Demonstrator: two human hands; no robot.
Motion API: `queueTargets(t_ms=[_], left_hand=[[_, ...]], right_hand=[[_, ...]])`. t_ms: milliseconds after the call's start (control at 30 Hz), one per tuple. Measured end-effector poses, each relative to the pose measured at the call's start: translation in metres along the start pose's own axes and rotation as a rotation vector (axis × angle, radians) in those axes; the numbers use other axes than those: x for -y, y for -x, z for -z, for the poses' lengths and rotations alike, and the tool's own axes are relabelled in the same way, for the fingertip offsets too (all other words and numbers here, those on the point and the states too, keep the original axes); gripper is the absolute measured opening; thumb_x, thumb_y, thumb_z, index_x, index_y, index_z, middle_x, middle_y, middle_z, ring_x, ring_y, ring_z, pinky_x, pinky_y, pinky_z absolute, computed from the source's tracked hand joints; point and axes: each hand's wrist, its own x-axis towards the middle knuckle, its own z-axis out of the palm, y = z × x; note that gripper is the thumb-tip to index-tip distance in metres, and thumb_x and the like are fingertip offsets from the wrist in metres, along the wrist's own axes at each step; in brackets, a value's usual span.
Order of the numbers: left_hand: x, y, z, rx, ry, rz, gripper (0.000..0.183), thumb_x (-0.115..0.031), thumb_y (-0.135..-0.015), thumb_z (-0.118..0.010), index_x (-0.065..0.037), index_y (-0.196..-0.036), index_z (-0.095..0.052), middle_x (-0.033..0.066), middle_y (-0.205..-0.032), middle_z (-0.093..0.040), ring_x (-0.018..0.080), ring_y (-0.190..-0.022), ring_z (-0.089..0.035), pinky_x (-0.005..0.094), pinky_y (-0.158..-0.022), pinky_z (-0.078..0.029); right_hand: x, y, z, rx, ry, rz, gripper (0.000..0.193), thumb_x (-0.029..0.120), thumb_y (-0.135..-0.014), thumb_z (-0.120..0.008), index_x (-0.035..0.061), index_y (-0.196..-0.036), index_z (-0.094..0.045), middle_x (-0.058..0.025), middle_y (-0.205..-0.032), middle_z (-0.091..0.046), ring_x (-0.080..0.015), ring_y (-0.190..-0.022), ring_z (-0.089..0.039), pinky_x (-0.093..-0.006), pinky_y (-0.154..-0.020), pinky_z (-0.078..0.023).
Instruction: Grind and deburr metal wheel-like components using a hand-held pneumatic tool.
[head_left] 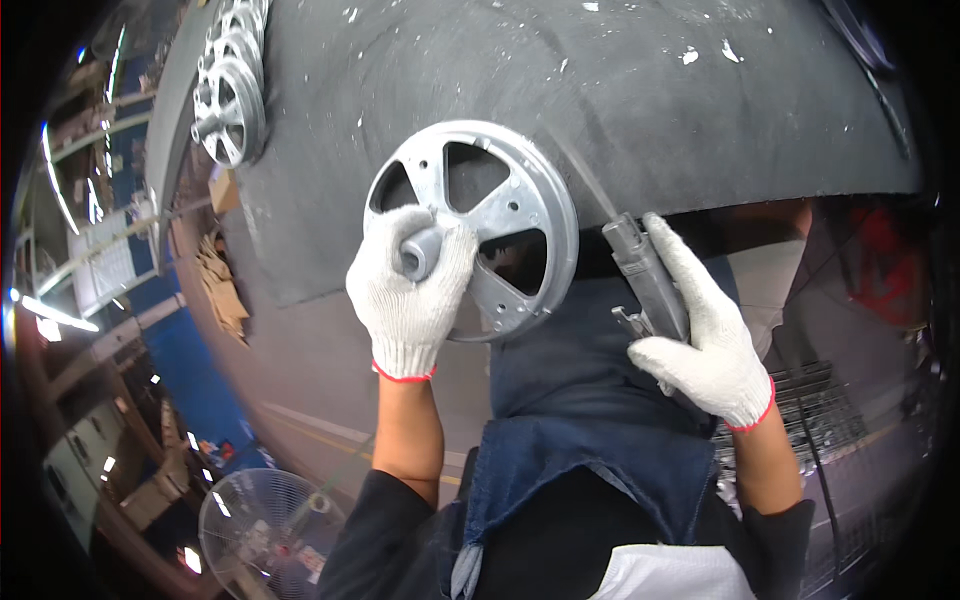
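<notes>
A silvery cast-metal spoked wheel stands tilted over the near edge of the dark worktable, with wide openings between its spokes. My gloved left hand is closed around the hub, thumb and fingers on either side of its round hollow end. In my gloved right hand is a grey hand-held power tool with a small metal lever on its side. A long thin bar, blurred, extends from its front toward the upper left. The bar's tip lies to the right of the wheel's rim, apart from it.
The dark, scuffed worktable has pale flecks and a curved near edge. Several similar metal wheels stand in a row at its far left. A fan is at lower left, and a wire rack at right. Dark cords or rods lie upper right.
</notes>
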Motion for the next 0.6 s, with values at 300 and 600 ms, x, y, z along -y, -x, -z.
queueTargets(t_ms=[300,600], left_hand=[[-0.001,-0.003,0.0,-0.003,-0.013,0.019,0.031,-0.018,-0.092,-0.096,-0.002,-0.111,-0.079,0.01,-0.098,-0.081,0.0174,-0.087,-0.08,0.0333,-0.077,-0.063],[-0.006,-0.004,-0.004,-0.036,-0.026,-0.008,0.033,-0.021,-0.088,-0.098,-0.003,-0.108,-0.079,0.0118,-0.101,-0.081,0.0225,-0.085,-0.082,0.0348,-0.078,-0.064]], right_hand=[[-0.005,0.015,-0.016,-0.147,0.897,0.223,0.079,0.008,-0.096,-0.084,0.0252,-0.17,-0.06,-0.0116,-0.089,-0.068,-0.0287,-0.07,-0.071,-0.0405,-0.072,-0.061],[0.003,0.019,-0.026,-0.221,0.904,0.192,0.077,0.008,-0.096,-0.084,0.0261,-0.167,-0.063,-0.0111,-0.089,-0.068,-0.0305,-0.072,-0.073,-0.0422,-0.072,-0.062]])
